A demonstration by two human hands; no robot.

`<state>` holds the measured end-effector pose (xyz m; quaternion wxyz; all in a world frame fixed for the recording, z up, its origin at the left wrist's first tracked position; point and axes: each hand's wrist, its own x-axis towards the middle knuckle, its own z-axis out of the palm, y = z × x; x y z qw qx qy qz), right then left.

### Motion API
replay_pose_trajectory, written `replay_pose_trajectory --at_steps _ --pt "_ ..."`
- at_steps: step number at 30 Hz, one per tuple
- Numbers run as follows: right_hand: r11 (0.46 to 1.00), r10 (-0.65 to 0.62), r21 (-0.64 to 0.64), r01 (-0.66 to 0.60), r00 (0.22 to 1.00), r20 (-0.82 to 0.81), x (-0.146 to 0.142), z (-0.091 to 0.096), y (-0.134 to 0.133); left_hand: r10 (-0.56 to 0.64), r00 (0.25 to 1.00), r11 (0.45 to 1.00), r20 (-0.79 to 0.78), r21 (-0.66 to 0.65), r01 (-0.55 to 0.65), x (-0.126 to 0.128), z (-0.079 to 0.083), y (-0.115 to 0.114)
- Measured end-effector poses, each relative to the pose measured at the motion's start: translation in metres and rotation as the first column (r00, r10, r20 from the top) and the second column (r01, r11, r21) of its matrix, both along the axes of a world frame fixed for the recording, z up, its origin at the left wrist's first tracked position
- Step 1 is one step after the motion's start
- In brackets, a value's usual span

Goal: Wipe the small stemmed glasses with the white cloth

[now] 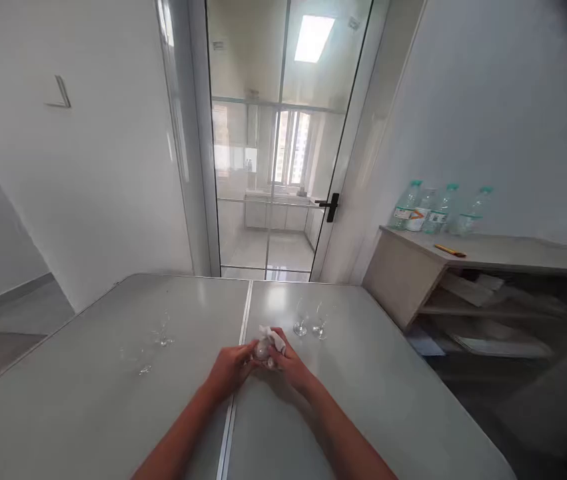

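Above the table's middle seam, my left hand (236, 365) is closed on a clear glass (262, 349). Its rounded side shows between my hands, while the fingers hide much of its shape. My right hand (288, 363) grips a crumpled white cloth (274, 339), pressed against that glass; whether it is cloth or paper I cannot tell. Just beyond, to the right, stand a stemmed glass (300, 329) and a second stemmed glass (319, 329). Over on the left half are two more clear glasses, one farther back (164, 341) and one nearer (144, 369), both faint against the tabletop.
The pale, glossy table (113, 427) reaches toward a glazed door (248, 233) with a black handle (332, 207). At right, a shelf unit (408, 267) carries several plastic bottles (440, 212) and a yellow-orange tool (449, 251). Papers and boxes lie on its lower shelves.
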<state>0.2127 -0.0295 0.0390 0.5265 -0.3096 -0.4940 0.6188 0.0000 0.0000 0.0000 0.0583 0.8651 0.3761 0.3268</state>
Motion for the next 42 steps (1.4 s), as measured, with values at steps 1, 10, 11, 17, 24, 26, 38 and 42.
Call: replay_pose_trajectory --at_steps 1,10,11,17,24,26,38,42 --pt "0.997 0.015 -0.075 -0.018 0.999 -0.035 -0.005 -0.002 0.001 -0.01 1.0 0.999 -0.027 0.035 0.011 -0.002 0.0 0.0" --pt "0.997 -0.012 0.071 0.004 0.993 0.119 -0.001 0.003 -0.001 0.009 0.946 0.807 0.323 -0.561 0.184 0.013 0.028 -0.011" --pt "0.991 0.005 0.131 -0.029 0.984 0.177 0.002 0.006 -0.003 0.021 0.925 0.723 0.379 -0.645 0.247 0.014 0.033 -0.012" --pt "0.887 -0.08 0.44 -0.14 0.892 0.445 0.003 0.016 -0.012 -0.038 0.871 0.57 0.489 -0.705 0.421 0.005 0.035 -0.01" --pt "0.993 0.033 -0.112 -0.032 0.999 0.006 0.0 0.005 0.003 -0.034 0.983 0.999 0.18 -0.015 0.038 0.008 0.011 -0.004" --pt "0.989 0.028 -0.145 -0.027 1.0 0.001 0.001 0.003 0.004 -0.04 0.983 0.998 0.177 -0.041 0.048 0.012 0.009 -0.006" --pt "0.9 -0.077 0.415 -0.136 0.886 0.457 0.002 0.015 -0.011 0.026 0.893 0.438 0.449 -0.809 0.393 0.005 0.035 -0.009" --pt "0.949 -0.064 0.312 -0.047 0.94 0.336 0.0 0.014 -0.007 0.003 0.952 0.889 0.305 -0.436 0.137 0.012 0.025 -0.014"
